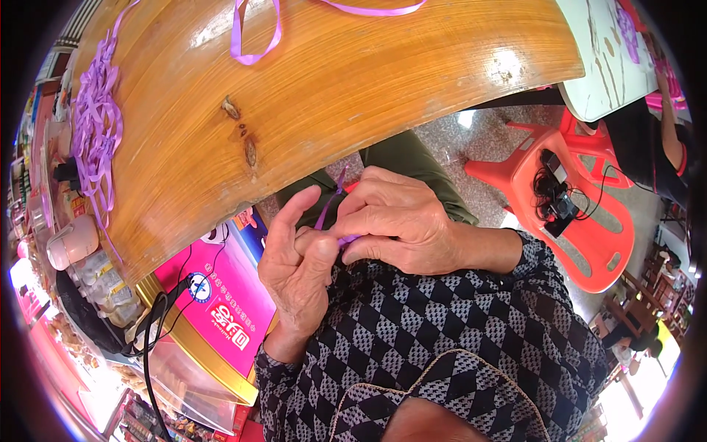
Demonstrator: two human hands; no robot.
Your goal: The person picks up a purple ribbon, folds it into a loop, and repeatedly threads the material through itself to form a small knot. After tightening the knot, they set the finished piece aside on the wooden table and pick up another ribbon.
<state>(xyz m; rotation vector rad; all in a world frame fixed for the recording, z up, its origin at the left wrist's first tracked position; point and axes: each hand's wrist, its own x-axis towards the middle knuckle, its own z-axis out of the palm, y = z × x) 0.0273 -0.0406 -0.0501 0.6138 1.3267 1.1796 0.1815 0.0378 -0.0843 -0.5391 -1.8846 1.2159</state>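
**Below the table edge, both hands pinching ribbon**

Overhead, a wooden table point(331, 96), with purple loops point(92, 132) at its left end. Off its right corner, a red stool point(582, 221). Just under its near edge, right hand point(401, 221) and left hand point(298, 269), touching, fingers closed on a thin purple ribbon point(328, 210) between them.

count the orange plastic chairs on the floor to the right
2. One orange chair stands right of the right hand, with a black device and cables on its seat. A second chair sits just behind it by the pale table, mostly hidden.
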